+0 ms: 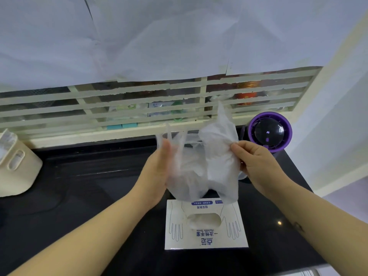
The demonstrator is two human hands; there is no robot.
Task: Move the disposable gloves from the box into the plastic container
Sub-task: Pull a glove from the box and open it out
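Plastic container (191,139) mostly behind the gloves (219,156); left fingers (166,148) motion-blurred; beige bin (18,170) partly off the left edge.

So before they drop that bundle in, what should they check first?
1. Firm hold on the bundle of thin translucent plastic gloves: ok. The right hand pinches its edge and the left hand lies flat against the other side.
2. Bundle lifted out of the white cardboard box: ok, it is held above the box.
3. Plastic container located: cannot tell, no container shows plainly and the bundle blocks the view behind it.
4. Box emptied: not ok, plastic still shows in its oval opening.
5. Round purple-rimmed device out of the way: cannot tell, it stands close behind the right hand.
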